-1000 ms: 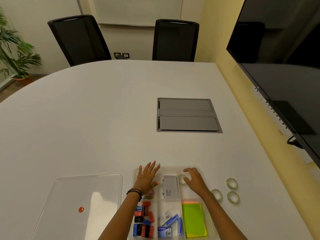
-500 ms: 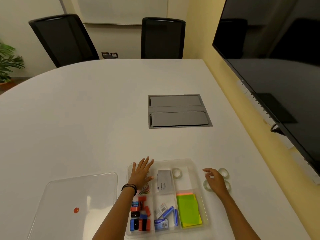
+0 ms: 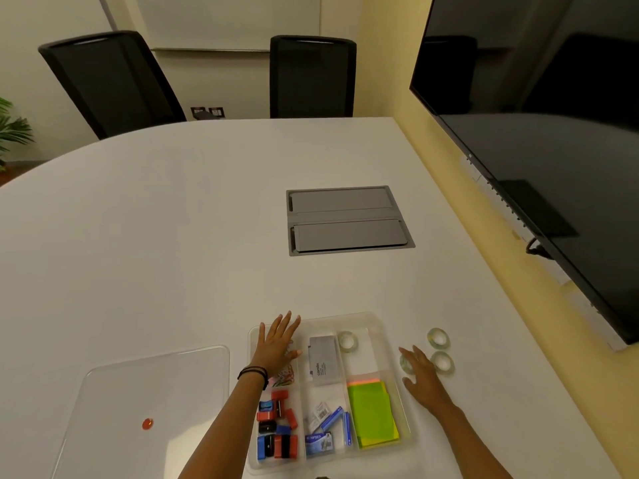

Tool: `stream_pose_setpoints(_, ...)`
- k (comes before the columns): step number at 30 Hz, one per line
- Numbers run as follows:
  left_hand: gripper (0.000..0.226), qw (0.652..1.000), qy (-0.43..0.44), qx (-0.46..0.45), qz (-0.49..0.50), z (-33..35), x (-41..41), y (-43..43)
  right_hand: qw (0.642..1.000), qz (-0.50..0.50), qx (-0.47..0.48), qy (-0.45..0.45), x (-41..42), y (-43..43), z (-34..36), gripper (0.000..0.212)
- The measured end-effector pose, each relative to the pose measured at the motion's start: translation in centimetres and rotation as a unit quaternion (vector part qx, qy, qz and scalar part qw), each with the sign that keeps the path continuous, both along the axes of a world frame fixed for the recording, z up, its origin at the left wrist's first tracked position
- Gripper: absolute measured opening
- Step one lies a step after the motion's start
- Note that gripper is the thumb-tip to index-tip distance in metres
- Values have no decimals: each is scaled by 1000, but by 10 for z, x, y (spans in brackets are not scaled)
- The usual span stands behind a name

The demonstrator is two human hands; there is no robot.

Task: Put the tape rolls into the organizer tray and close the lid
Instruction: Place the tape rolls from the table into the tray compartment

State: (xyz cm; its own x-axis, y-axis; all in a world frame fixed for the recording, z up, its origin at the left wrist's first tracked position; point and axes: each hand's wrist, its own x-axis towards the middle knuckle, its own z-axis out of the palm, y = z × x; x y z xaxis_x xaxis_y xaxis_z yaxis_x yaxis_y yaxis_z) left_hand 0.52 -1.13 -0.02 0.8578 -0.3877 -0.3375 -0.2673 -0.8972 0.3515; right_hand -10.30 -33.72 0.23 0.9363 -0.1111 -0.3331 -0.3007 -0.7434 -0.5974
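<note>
A clear organizer tray (image 3: pixel 375 321) sits on the white table at the near edge. One clear tape roll (image 3: pixel 347 340) lies in its far right compartment. Three more rolls lie on the table to the tray's right: one (image 3: pixel 438 338) farthest, one (image 3: pixel 443 363) nearer, and one (image 3: pixel 404 363) partly under my right hand's fingers. My right hand (image 3: pixel 422 373) rests on that roll, fingers spread. My left hand (image 3: pixel 276 345) lies flat and open on the tray's far left corner. The clear lid (image 3: pixel 152 406) with a red dot lies flat to the tray's left.
The tray also holds a grey box (image 3: pixel 323 361), green sticky notes (image 3: pixel 371 414), staple boxes (image 3: pixel 328 430), sharpeners (image 3: pixel 276 430) and paper clips. A grey cable hatch (image 3: pixel 347 219) is set in the table farther out. A large black screen (image 3: pixel 539 140) hangs at right.
My right hand left a tape roll in the tray's far right compartment and moved right onto the rolls lying on the table. My left hand stayed on the tray.
</note>
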Motion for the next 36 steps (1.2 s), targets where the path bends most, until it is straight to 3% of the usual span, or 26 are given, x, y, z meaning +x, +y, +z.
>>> stream_pose_setpoints(7,73,1000,-2,1,-2,-2,0,0,996,5,-79,-48,-14,6,-10,55)
stream_pose_setpoints(13,75,1000,-7,-7,-2,-5,0,1,994,-23,-93,-52,-11,1,-16,46)
stream_pose_setpoints(18,74,1000,-8,1,-5,-6,1,2,990,-105,-22,-86,3,2,-10,43)
stream_pose_setpoints(22,74,1000,-10,0,-5,-7,1,2,966,-224,84,-99,29,12,4,41)
stream_pose_setpoints(25,74,1000,-11,0,-4,-7,1,2,952,-239,157,-105,48,21,20,38)
stream_pose_setpoints(30,74,1000,-11,3,-4,-7,0,2,966,-141,195,-98,67,43,41,31)
stream_pose_setpoints(36,74,1000,-12,0,-3,-6,0,2,984,3,169,49,69,69,36,31)
